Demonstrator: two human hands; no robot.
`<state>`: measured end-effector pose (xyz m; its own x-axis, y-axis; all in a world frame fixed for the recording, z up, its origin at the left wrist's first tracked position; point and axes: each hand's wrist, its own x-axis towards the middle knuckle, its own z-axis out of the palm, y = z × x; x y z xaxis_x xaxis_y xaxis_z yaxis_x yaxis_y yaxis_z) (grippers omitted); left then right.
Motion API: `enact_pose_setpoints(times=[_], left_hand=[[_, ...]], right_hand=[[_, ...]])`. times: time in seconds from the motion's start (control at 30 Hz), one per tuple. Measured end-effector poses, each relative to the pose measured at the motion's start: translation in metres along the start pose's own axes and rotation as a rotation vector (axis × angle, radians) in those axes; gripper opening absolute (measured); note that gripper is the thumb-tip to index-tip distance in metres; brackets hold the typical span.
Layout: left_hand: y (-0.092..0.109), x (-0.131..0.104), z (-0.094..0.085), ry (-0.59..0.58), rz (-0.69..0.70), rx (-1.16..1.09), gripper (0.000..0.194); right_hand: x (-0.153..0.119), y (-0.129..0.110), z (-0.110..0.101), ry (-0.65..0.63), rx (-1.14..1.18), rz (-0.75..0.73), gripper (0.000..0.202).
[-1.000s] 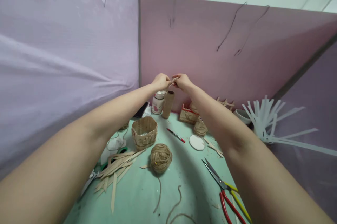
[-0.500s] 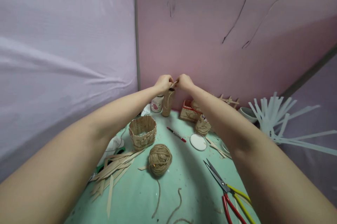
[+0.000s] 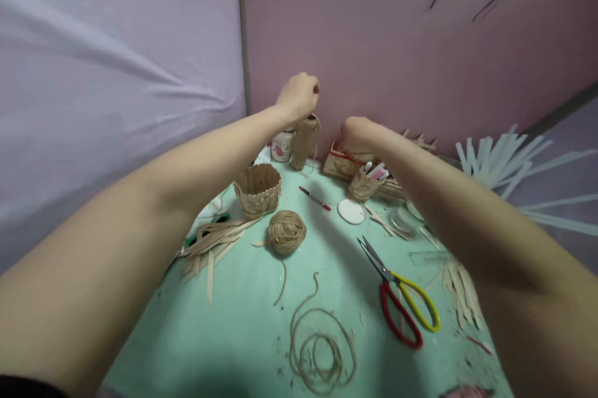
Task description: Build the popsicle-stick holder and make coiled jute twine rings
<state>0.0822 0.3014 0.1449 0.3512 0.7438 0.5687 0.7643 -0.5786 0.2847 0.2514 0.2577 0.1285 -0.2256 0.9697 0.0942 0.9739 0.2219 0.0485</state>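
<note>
My left hand [image 3: 299, 96] is raised at the back, fingers curled closed; whatever they hold is hidden. Just below it stands a brown paper-like cylinder [image 3: 304, 144] with a dark opening, and a thin strand hangs down its right side. Beside the cylinder is a white jar [image 3: 282, 146] with a pink motif. My right hand [image 3: 359, 135] is closed at a red-trimmed woven box [image 3: 337, 162]. Its fingertips are out of sight, so I cannot make out what is in them. A small wooden cup [image 3: 365, 184] with pens stands just under the right wrist.
On the green table lie a twine ball [image 3: 286, 232], loose twine coils [image 3: 322, 357], open scissors [image 3: 387, 273], a red-capped pen [image 3: 314, 198] and a white disc [image 3: 351, 212]. A scalloped basket [image 3: 258, 192] stands beside wooden strips [image 3: 217, 239]. White strips [image 3: 499, 158] fan out at right.
My hands were together over the cylinder with a thin strip between them; now they are apart. The right moved right and down to the red-trimmed box. The view has tilted down.
</note>
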Motion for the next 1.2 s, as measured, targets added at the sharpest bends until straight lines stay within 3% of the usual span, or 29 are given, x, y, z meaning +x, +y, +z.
enact_pose_setpoints(times=[0.07,0.13,0.27,0.33,0.4,0.5,0.6,0.7,0.77,0.83,1.0,1.07,1.2], left_hand=[[0.016,-0.035,-0.010,0.048,0.008,-0.051,0.029],[0.036,-0.077,-0.020,0.017,0.029,-0.103,0.028],[0.080,-0.175,-0.035,-0.271,0.082,-0.199,0.021],[0.098,-0.225,-0.033,-0.485,0.123,-0.232,0.018],[0.111,-0.269,-0.023,-0.682,0.152,-0.229,0.019],[0.123,-0.317,-0.002,-0.745,0.080,-0.111,0.019],[0.128,-0.340,0.014,-0.751,0.001,0.025,0.022],[0.126,-0.345,0.018,-0.745,0.010,0.045,0.026],[0.123,-0.347,0.017,-0.729,0.014,0.034,0.027],[0.121,-0.348,0.015,-0.699,0.024,0.035,0.028],[0.122,-0.350,0.004,-0.689,0.048,0.103,0.028],[0.122,-0.352,-0.004,-0.699,0.034,0.133,0.028],[0.107,-0.365,-0.024,-0.684,0.033,0.176,0.029]], right_hand=[[-0.055,-0.020,0.003,-0.198,-0.049,-0.062,0.026],[-0.115,-0.041,0.012,-0.388,0.043,-0.184,0.028],[-0.222,-0.072,0.043,-0.715,0.161,-0.222,0.023],[-0.259,-0.079,0.062,-0.702,0.198,-0.193,0.020],[-0.283,-0.083,0.081,-0.594,0.225,-0.138,0.017],[-0.302,-0.084,0.100,-0.439,0.287,-0.084,0.010],[-0.311,-0.081,0.102,-0.409,0.501,0.001,0.008],[-0.316,-0.075,0.084,-0.390,0.967,0.156,0.011],[-0.318,-0.071,0.063,-0.349,1.307,0.236,0.017],[-0.318,-0.067,0.034,-0.229,1.497,0.302,0.021],[-0.310,-0.042,-0.050,0.310,1.455,0.416,0.010],[-0.305,-0.025,-0.078,0.497,1.464,0.413,0.023],[-0.293,0.011,-0.108,0.599,1.425,0.469,0.036]])
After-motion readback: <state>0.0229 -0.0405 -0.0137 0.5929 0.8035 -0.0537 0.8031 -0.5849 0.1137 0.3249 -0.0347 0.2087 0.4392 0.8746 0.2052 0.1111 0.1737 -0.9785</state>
